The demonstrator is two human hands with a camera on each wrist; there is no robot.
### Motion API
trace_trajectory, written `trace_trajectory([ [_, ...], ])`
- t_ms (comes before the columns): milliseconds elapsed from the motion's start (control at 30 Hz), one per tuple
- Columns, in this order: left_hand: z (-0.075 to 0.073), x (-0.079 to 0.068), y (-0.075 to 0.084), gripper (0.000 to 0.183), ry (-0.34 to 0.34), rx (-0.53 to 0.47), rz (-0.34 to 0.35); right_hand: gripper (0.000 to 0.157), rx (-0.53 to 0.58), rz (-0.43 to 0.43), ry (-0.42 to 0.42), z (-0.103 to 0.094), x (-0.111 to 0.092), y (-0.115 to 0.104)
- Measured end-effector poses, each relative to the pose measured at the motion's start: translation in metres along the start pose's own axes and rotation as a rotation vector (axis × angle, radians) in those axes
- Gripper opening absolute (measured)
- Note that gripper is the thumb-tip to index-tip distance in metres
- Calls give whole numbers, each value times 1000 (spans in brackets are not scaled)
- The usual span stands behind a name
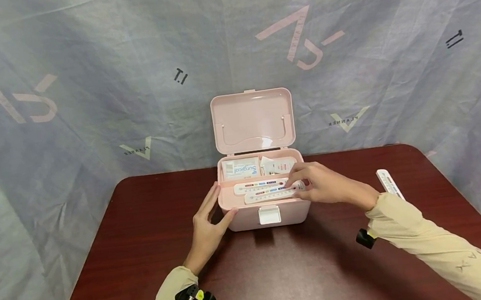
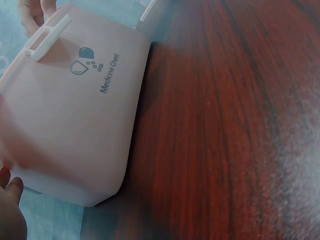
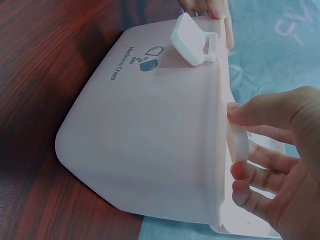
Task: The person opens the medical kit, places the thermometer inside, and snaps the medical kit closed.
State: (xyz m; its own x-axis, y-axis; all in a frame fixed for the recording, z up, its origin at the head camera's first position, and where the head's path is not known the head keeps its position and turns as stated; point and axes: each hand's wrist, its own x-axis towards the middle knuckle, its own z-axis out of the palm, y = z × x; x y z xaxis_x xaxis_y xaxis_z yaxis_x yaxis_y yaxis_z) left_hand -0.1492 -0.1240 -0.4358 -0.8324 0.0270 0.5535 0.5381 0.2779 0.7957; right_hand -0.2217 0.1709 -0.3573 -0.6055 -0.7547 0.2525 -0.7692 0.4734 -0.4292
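A pink medicine chest (image 1: 244, 222) stands on the table with its lid (image 1: 253, 123) raised. Two white wall-type thermometers lie across its front tray, a rear one (image 1: 254, 187) and a front one (image 1: 268, 195). My right hand (image 1: 323, 185) pinches the right end of the front thermometer; in the right wrist view its edge (image 3: 239, 142) shows between thumb and fingers, just inside the chest wall. With spread fingers, my left hand (image 1: 207, 230) touches the chest's left side and front left corner. The front latch (image 1: 269, 215) hangs unfastened.
Behind the tray, the chest holds a box marked "Surgical" (image 1: 240, 168) and a white package (image 1: 279, 164). Another thermometer (image 1: 390, 183) lies on the dark red table (image 1: 142, 232) to the right, partly hidden by my right forearm. A grey printed cloth (image 1: 157, 55) hangs behind.
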Motion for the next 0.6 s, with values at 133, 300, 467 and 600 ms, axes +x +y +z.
trace_trajectory([
  [133,0,0,0,66,7,2,13,15,-8,-4,-13,-1,2,-1],
  [300,0,0,1,65,13,5,15,14,-14,-14,-17,1,5,-1],
  [467,0,0,1,65,12,-1,11,14,-13,-21,-22,2,7,-1],
  [600,0,0,2,65,8,-3,7,14,-23,-34,-14,3,9,-2],
])
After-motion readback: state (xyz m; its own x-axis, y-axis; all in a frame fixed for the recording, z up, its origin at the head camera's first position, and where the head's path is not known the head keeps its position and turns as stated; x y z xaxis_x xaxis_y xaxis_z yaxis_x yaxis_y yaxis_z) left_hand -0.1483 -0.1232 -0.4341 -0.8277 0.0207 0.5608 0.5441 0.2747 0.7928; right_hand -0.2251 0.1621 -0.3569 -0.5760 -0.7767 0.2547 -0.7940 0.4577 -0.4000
